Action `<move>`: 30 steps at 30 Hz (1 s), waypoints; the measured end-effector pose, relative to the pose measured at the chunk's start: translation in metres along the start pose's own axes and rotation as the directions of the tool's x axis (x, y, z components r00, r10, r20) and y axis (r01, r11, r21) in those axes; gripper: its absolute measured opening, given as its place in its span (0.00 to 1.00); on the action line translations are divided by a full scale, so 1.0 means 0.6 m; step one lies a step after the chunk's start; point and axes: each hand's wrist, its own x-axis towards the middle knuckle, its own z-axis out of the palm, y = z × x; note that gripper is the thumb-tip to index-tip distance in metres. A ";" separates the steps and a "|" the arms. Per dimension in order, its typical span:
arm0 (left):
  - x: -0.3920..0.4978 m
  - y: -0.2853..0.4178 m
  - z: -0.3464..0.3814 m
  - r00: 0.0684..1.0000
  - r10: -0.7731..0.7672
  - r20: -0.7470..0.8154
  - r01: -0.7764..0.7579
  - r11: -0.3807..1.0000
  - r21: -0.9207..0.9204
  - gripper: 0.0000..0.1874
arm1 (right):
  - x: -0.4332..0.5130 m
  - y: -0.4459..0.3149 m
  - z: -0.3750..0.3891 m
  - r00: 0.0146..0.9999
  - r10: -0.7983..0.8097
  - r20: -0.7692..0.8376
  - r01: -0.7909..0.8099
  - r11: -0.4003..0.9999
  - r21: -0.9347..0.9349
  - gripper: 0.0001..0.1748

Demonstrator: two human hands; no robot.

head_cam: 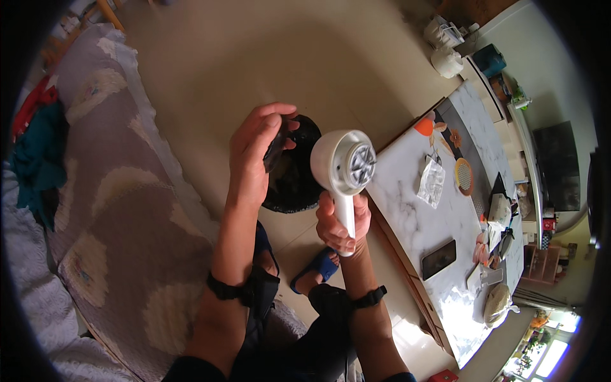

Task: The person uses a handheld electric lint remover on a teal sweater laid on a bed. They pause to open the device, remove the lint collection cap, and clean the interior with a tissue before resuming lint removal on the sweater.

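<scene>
My right hand grips the white handle of an electric fabric shaver. Its round head points up and to the right, with the metal blade rotor exposed in the middle. My left hand holds a dark, rounded cap-like part, its thumb on the near side and the fingers curled round the far side. Whether this part is hollow cannot be seen. Both hands are above a bin lined with a black plastic bag, which stands on the floor. The cap and the shaver are apart.
On the right, a marble-patterned table bears a phone, a crumpled white packet, a round orange-rimmed coaster and a tied plastic bag. A sofa with a patterned cover lines the left side. Blue slippers are on my feet.
</scene>
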 end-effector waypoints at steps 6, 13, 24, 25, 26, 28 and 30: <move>0.002 0.004 -0.015 0.983 -0.012 -0.186 -0.037 0.966 -0.258 0.18 | -0.009 0.017 0.006 0.984 0.117 -0.137 -0.134 0.983 -0.123 0.39; -0.002 0.015 -0.028 0.955 -0.022 -0.295 -0.076 0.945 -0.317 0.18 | -0.003 0.037 0.017 0.973 0.166 -0.161 -0.177 0.983 -0.058 0.38; 0.001 0.017 -0.056 0.925 -0.062 -0.376 -0.077 0.935 -0.346 0.19 | 0.031 0.035 0.021 0.908 0.127 -0.398 -0.203 0.967 -0.154 0.35; 0.002 0.016 -0.060 0.921 -0.061 -0.385 -0.087 0.931 -0.355 0.19 | 0.035 0.030 0.016 0.897 0.149 -0.415 -0.194 0.979 -0.068 0.36; 0.004 0.017 -0.065 0.918 -0.068 -0.391 -0.088 0.926 -0.367 0.19 | 0.038 0.026 0.010 0.854 0.131 -0.504 -0.209 0.973 -0.101 0.34; 0.007 0.018 -0.072 0.901 -0.093 -0.423 -0.094 0.912 -0.400 0.20 | 0.044 0.019 -0.003 0.848 0.039 -0.528 -0.177 0.961 -0.213 0.31; 0.010 0.016 -0.074 0.913 -0.069 -0.402 -0.112 0.905 -0.410 0.21 | 0.048 0.012 -0.015 0.870 -0.065 -0.489 -0.149 0.910 -0.386 0.29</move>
